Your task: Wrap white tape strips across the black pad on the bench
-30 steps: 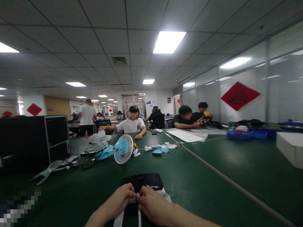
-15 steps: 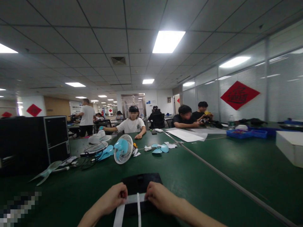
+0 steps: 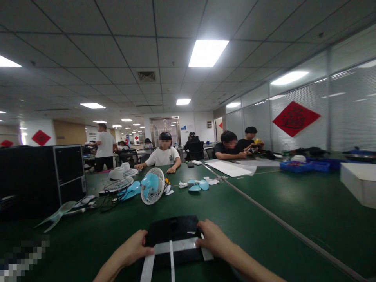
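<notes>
A flat black case-like object (image 3: 173, 228) lies before me on the green table; its exact kind is unclear. Across it runs a wide whitish strip (image 3: 183, 245), crossed by a narrow white strip (image 3: 172, 260) that extends toward me. Another pale strip (image 3: 147, 268) slants down at the left, and a short pale piece (image 3: 207, 253) shows at the right edge. My left hand (image 3: 135, 247) grips the left side, thumb by the strip's end. On the opposite side, my right hand (image 3: 216, 238) is closed round the edge, its thumb on top. Both hands' undersides are hidden.
Beyond the case stand a white fan head with blue blades (image 3: 152, 186) and a loose blue fan blade (image 3: 198, 185). A black computer tower (image 3: 70, 172) is at left, a white box (image 3: 358, 184) at right. A person in a white shirt (image 3: 163, 156) sits opposite.
My hands have moved apart from the wide strip to the case's two sides, uncovering more of the strip and the right-hand pale piece. The person opposite has lowered a raised hand to the table.
</notes>
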`<state>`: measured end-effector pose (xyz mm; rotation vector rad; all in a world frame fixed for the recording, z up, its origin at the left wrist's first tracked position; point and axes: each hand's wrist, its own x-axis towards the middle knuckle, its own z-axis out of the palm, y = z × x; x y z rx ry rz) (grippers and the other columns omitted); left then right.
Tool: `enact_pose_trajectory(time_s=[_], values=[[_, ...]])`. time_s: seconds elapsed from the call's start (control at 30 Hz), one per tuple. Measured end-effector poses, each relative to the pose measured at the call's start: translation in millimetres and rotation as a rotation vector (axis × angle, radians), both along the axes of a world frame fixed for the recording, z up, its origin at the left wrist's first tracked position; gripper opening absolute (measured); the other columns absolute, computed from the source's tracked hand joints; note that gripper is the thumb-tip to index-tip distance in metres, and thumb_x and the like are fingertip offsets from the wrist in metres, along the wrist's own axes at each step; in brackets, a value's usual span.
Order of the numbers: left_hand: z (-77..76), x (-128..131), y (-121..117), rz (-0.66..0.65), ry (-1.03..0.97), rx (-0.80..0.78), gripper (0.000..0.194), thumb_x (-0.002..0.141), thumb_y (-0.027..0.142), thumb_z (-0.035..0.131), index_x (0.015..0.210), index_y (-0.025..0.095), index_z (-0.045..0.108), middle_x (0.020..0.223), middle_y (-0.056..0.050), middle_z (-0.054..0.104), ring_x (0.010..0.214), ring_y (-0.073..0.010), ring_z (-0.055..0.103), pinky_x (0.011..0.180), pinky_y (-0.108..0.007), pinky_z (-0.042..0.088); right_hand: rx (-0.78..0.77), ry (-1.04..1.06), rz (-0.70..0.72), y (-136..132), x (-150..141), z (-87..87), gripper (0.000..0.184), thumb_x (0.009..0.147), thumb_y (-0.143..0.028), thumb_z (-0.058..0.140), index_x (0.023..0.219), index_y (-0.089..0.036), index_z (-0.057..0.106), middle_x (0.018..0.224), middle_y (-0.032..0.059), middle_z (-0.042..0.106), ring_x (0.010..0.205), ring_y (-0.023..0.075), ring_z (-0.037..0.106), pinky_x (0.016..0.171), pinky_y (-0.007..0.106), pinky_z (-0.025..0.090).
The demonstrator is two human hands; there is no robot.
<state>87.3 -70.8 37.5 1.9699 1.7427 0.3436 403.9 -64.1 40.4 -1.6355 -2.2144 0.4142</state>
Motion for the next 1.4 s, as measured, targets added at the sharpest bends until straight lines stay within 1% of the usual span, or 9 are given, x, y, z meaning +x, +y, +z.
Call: enact_pose_trajectory(time_s=[0.17, 0.27, 0.57, 0.73, 0.83, 0.97, 1.07, 1.2, 1.4], values=[[-5.0, -4, 4, -0.006, -0.004, -0.017, 0.051, 0.063, 0.05, 0.063, 0.098, 0.014, 0.054, 0.096, -0.004, 0.057, 0.086, -0.021, 0.052, 0.068, -0.027, 0.038, -0.011, 0.067, 0.045, 6, 5, -5.3, 0.034, 0.064, -0.026, 0.068, 0.098, -0.019, 0.066, 0.101, 0.0061, 0.059, 0.09, 0.0203, 0.056, 0.074, 0.027, 0.041], [-8.2, -7, 6, -0.012, -0.029, -0.016, 0.048, 0.063, 0.049, 0.064, 0.095, 0.015, 0.054, 0.093, -0.002, 0.057, 0.084, -0.0193, 0.051, 0.068, -0.026, 0.037, -0.047, 0.102, 0.067, 13, 9, -5.6, 0.038, 0.062, -0.023, 0.069, 0.1, -0.02, 0.066, 0.101, 0.0047, 0.059, 0.088, 0.0192, 0.056, 0.071, 0.026, 0.041], [-17.4, -16, 14, -0.013, -0.086, -0.034, 0.055, 0.063, 0.045, 0.066, 0.108, 0.014, 0.053, 0.095, -0.002, 0.057, 0.084, -0.018, 0.052, 0.068, -0.027, 0.039, -0.249, 0.245, 0.138, 31, 21, -2.6, 0.049, 0.057, -0.01, 0.069, 0.106, -0.015, 0.064, 0.081, -0.0009, 0.062, 0.074, 0.014, 0.057, 0.061, 0.022, 0.042], [-13.1, -14, 13, -0.03, -0.115, -0.04, 0.062, 0.062, 0.043, 0.067, 0.114, 0.012, 0.052, 0.092, -0.001, 0.057, 0.083, -0.0173, 0.053, 0.067, -0.025, 0.04, -0.253, 0.258, 0.172, 34, 25, -2.7, 0.047, 0.057, -0.009, 0.068, 0.104, -0.014, 0.066, 0.08, -0.0002, 0.064, 0.074, 0.0146, 0.059, 0.06, 0.021, 0.042], [-11.0, -15, 13, -0.035, -0.15, -0.056, 0.07, 0.06, 0.043, 0.069, 0.12, 0.01, 0.05, 0.092, -0.002, 0.058, 0.084, -0.0176, 0.055, 0.067, -0.025, 0.041, -0.126, 0.235, 0.152, 37, 23, -2.2, 0.033, 0.067, -0.015, 0.061, 0.099, -0.014, 0.069, 0.082, 0.0029, 0.067, 0.075, 0.0164, 0.06, 0.063, 0.024, 0.044], [-15.3, -19, 18, -0.014, -0.201, -0.018, 0.066, 0.066, 0.049, 0.063, 0.118, 0.009, 0.053, 0.092, -0.004, 0.062, 0.081, -0.0176, 0.057, 0.064, -0.025, 0.042, 0.1, 0.174, 0.097, 41, 5, 2.8, 0.029, 0.072, -0.019, 0.057, 0.099, -0.015, 0.068, 0.091, 0.0058, 0.068, 0.083, 0.0181, 0.061, 0.072, 0.026, 0.045], [-20.2, -23, 24, 0.055, -0.201, 0.031, 0.062, 0.072, 0.054, 0.053, 0.115, 0.01, 0.055, 0.096, -0.007, 0.064, 0.076, -0.0178, 0.059, 0.059, -0.025, 0.042, 0.171, 0.065, 0.212, 43, -23, 10.2, 0.033, 0.072, -0.02, 0.059, 0.104, -0.017, 0.067, 0.099, 0.0064, 0.066, 0.088, 0.0181, 0.061, 0.076, 0.025, 0.045], [-19.1, -31, 29, 0.143, -0.009, 0.182, 0.042, 0.081, 0.044, 0.045, 0.105, 0.013, 0.061, 0.096, -0.008, 0.066, 0.084, -0.02, 0.063, 0.068, -0.027, 0.044, 0.187, -0.081, 0.324, 48, -62, 19.3, 0.035, 0.072, -0.022, 0.061, 0.106, -0.018, 0.068, 0.104, 0.0075, 0.067, 0.093, 0.0201, 0.061, 0.08, 0.027, 0.045], [-10.6, -37, 24, 0.23, 0.181, 0.224, 0.032, 0.084, 0.034, 0.041, 0.105, 0.018, 0.06, 0.1, -0.008, 0.068, 0.09, -0.0216, 0.064, 0.072, -0.029, 0.045, 0.146, -0.147, 0.281, 57, -86, 20.7, 0.03, 0.069, -0.017, 0.064, 0.097, -0.014, 0.073, 0.097, 0.012, 0.071, 0.093, 0.0268, 0.064, 0.081, 0.033, 0.047]])
